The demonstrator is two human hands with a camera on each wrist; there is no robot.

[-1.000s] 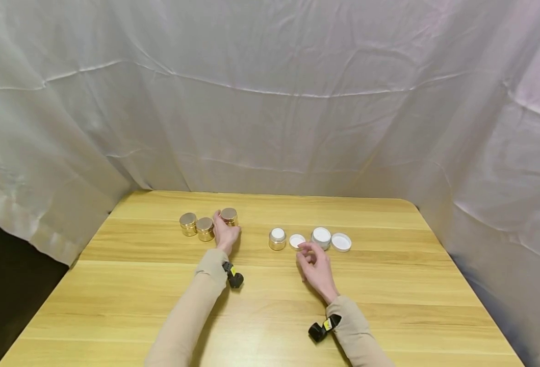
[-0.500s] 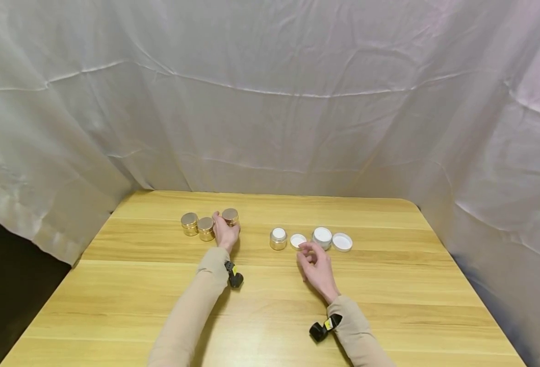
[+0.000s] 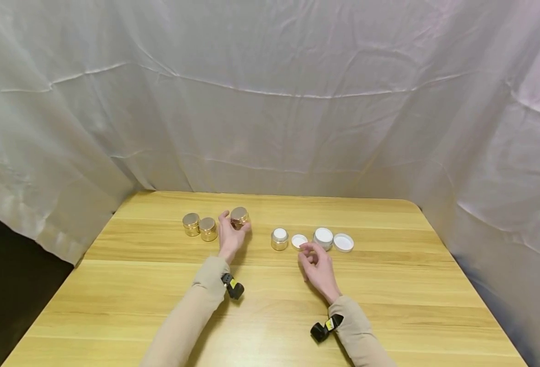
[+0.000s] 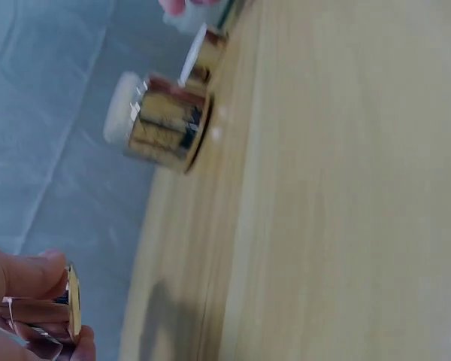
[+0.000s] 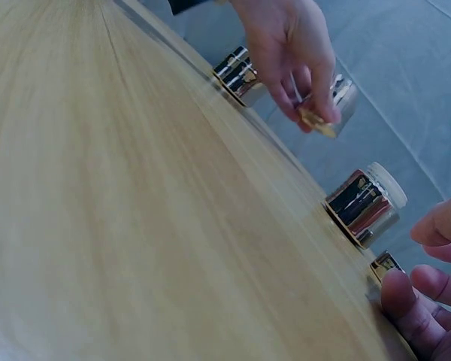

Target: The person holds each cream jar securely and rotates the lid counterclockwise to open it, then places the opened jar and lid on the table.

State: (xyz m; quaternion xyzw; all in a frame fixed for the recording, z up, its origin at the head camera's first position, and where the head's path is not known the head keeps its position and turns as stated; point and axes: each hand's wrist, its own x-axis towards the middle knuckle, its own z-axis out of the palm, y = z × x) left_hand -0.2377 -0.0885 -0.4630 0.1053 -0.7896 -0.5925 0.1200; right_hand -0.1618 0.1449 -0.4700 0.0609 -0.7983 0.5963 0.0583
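My left hand (image 3: pixel 231 237) grips a gold-lidded jar (image 3: pixel 239 216) between thumb and fingers. The right wrist view has that jar raised off the wooden table. Two similar gold jars, one nearer (image 3: pixel 208 229) and one farther left (image 3: pixel 190 224), stand left of the hand. My right hand (image 3: pixel 320 270) hovers with loosely bent fingers, nothing held, by a small lid (image 3: pixel 299 239) lying white side up. Left of that lid stands a small gold jar (image 3: pixel 279 240) with a white top. A wider white-topped jar (image 3: pixel 323 237) is just beyond the right fingertips.
A wider lid (image 3: pixel 343 242) lies white side up right of the wider jar. Grey fabric (image 3: pixel 270 127) hangs along the back and sides of the wooden table (image 3: pixel 270 316). Black cameras are strapped to both wrists.
My left hand has lifted the gold jar and moved it a little to the right, away from the other two. The right hand stays in place.
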